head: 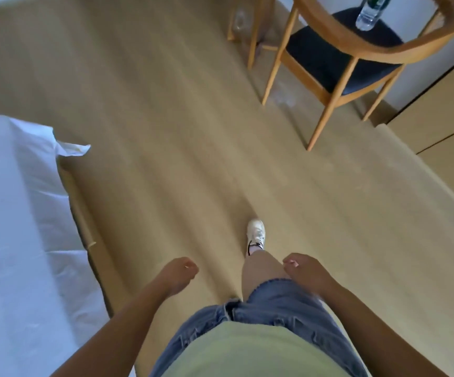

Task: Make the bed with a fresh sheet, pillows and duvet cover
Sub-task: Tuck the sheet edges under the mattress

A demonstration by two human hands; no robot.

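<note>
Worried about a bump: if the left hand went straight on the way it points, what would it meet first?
Probably nothing: the left hand points forward-right, away from the bed, over bare floor. Depth is unclear, so only likely.

I am watching through one wide-angle camera worn on the person's head; it is facing forward and steeply down along the body. It is sitting close above the left hand point(183, 272) and right hand point(303, 270), catching the bed point(8, 213) at left, the floor point(166, 131) ahead and a chair point(337, 58) farther off, upper right.
</note>
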